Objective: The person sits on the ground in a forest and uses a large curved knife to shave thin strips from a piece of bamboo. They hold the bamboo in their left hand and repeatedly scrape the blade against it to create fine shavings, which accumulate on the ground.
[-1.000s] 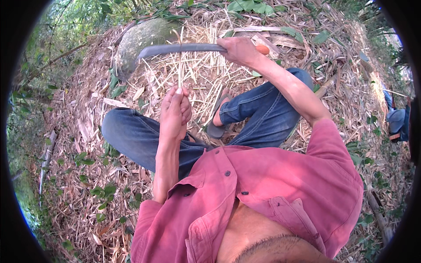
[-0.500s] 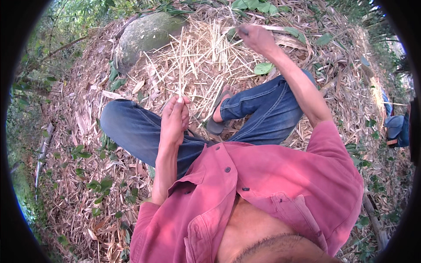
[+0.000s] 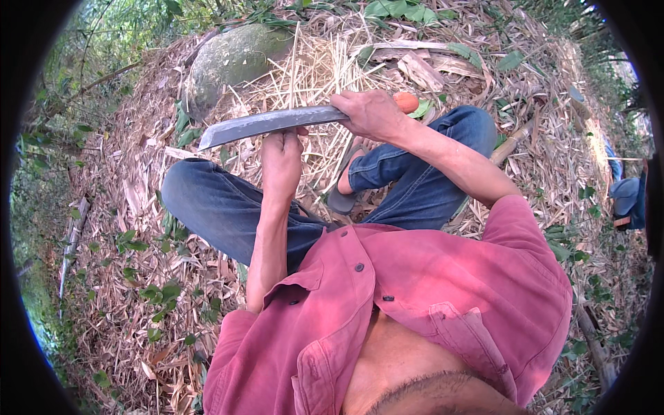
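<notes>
Machete [image 3: 270, 124] gripped level in right hand [image 3: 373, 114]; left hand [image 3: 282, 160] fisted beneath blade, apparently steadying a thin strip for splitting.

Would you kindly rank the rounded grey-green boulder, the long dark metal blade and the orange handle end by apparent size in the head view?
1. Rounded grey-green boulder: largest, though farther from the camera.
2. Long dark metal blade, held by the right hand just above the left hand: longer but much slimmer.
3. Orange handle end: smallest, mostly hidden.

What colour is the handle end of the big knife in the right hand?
Orange: the handle end pokes out behind the right hand, and the knife blade is dark grey. Head view shows it.
</notes>
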`<state>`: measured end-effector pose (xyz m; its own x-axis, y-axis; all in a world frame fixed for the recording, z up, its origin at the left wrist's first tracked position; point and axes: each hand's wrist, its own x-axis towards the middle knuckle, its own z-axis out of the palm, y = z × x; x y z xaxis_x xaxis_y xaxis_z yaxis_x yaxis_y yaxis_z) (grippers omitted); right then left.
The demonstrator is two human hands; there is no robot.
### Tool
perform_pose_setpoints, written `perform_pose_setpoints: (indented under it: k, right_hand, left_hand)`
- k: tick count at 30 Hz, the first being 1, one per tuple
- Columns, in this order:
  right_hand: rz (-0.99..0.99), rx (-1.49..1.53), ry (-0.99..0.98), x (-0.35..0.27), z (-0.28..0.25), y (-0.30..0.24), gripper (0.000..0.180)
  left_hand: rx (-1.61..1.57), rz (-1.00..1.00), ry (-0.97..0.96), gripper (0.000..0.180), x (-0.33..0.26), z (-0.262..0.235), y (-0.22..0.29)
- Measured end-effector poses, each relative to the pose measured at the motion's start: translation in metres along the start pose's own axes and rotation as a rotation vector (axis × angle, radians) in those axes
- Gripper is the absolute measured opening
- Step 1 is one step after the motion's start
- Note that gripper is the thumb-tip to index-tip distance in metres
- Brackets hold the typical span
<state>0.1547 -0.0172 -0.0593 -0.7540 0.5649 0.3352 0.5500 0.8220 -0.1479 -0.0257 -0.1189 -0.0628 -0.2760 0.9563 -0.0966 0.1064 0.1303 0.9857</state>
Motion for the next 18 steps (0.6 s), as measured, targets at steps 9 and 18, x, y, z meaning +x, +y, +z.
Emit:
perform_pose_setpoints:
  k: [9, 18]
  right_hand:
    - [-0.025, -0.055, 0.091, 0.003, 0.006, 0.008, 0.015]
    - [0.388, -0.113, -0.05, 0.02, 0.004, 0.082, 0.026]
  left_hand:
    - [-0.062, 0.019, -0.008, 0.023, -0.006, 0.001, 0.009]
    - [-0.168, -0.047, -0.148, 0.022, -0.048, -0.013, 0.013]
